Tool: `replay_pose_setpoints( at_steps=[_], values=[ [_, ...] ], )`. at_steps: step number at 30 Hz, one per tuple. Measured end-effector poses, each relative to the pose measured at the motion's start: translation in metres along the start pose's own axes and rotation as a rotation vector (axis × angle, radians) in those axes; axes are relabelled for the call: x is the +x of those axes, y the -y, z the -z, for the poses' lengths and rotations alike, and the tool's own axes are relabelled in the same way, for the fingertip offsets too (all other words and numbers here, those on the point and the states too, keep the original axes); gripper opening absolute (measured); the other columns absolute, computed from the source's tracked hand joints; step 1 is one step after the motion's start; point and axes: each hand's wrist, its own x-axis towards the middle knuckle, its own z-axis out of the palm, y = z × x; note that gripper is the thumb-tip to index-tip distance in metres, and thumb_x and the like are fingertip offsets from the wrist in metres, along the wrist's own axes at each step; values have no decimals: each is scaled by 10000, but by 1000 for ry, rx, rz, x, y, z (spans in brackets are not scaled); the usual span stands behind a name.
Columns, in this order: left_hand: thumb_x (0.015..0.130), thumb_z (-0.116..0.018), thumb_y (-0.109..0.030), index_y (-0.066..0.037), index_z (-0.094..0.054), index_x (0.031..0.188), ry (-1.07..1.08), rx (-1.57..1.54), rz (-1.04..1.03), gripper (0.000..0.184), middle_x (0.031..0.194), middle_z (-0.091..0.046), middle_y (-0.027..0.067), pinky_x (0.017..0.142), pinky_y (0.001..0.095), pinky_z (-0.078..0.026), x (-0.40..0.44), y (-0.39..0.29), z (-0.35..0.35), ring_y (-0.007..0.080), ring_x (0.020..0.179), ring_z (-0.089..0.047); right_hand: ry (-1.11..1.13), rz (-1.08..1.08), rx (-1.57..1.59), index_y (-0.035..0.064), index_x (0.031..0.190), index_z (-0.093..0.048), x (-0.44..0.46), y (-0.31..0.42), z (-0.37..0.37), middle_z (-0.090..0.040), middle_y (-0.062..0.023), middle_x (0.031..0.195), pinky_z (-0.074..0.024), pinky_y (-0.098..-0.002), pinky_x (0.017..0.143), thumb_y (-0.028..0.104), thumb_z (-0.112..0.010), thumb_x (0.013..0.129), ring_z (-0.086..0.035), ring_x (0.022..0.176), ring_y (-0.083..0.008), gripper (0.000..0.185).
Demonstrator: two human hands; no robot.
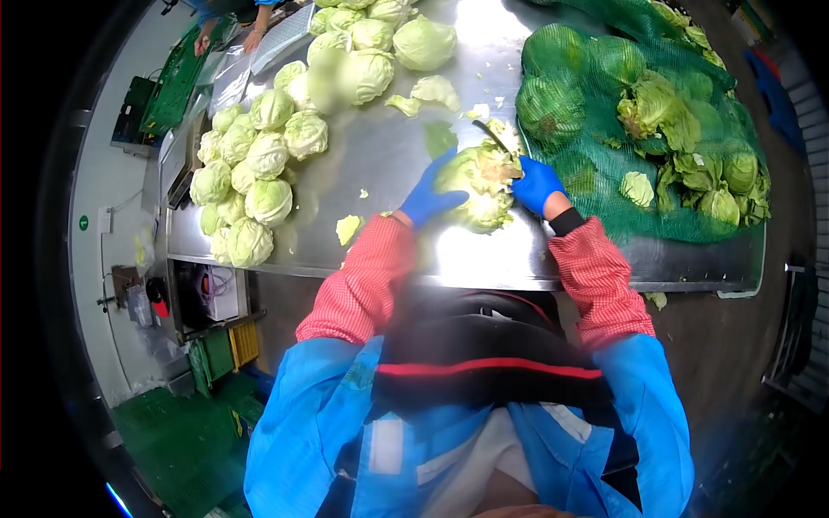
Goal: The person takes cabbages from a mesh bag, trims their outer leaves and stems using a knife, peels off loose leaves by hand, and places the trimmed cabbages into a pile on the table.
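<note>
My left hand [434, 194], in a blue glove, grips the near left side of a pale green lettuce head [475, 186] on the steel table. Loose outer leaves and a brownish patch show on its right side. My right hand [537, 186], also gloved in blue, is closed at the head's right edge. From it a thin dark curved blade, seemingly a knife [492, 135], reaches up and left over the lettuce; its handle is hidden in my fingers. Beyond the head lie torn leaves [435, 91] and small scraps.
Trimmed lettuce heads [268, 155] are heaped at the left and far side of the steel table [345, 177]. A green net sack [596, 112] of untrimmed heads covers the right side. At the far left, another person's hands [253, 40] are near a light tray [285, 39].
</note>
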Motion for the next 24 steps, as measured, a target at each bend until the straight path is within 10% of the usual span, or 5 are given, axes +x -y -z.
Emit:
replay_pose_setpoints(
  at_steps=[8, 12, 16, 22, 24],
  values=[
    [755, -753, -223, -113, -300, 1393, -148, -583, 109, 789, 1291, -466, 95, 956, 370, -450, -36, -34, -37, 246, 1202, -468, -79, -222, 493, 23, 1147, -567, -29, 2, 3, -651, -144, 847, -512, -324, 602, 352, -718, 763, -639, 657, -201, 528],
    [673, -833, -320, -56, -292, 1387, -478, -147, 230, 934, 1296, -441, 123, 950, 375, -448, -30, -9, -46, 250, 1157, -476, 46, -22, 37, 38, 1305, -488, -42, 35, 3, -600, -215, 1182, -453, -370, 919, 583, -669, 736, -587, 1086, -336, 808],
    [665, -840, -344, -24, -318, 1391, -354, 676, -469, 949, 1248, -501, 140, 940, 338, -443, -16, -45, -31, 211, 1141, -497, -37, 117, -44, 72, 1272, -530, -55, 48, -3, -586, -204, 1201, -462, -378, 899, 552, -710, 724, -577, 1089, -345, 750],
    [803, -709, -230, -43, -611, 1041, -372, 82, 153, 318, 897, -670, 98, 750, 320, -513, -18, -40, 11, 190, 880, -633, 111, 71, 388, 71, 1231, -576, -47, 21, 5, -661, -134, 1026, -499, -291, 797, 320, -721, 789, -631, 890, -175, 527],
    [740, -770, -216, -53, -537, 1170, -532, 183, 223, 516, 980, -639, 91, 732, 313, -511, -28, 17, 57, 181, 910, -614, 116, 63, 481, 69, 1232, -575, -49, 15, 6, -660, -132, 1022, -499, -284, 791, 287, -710, 807, -627, 883, -162, 496]
  ],
)
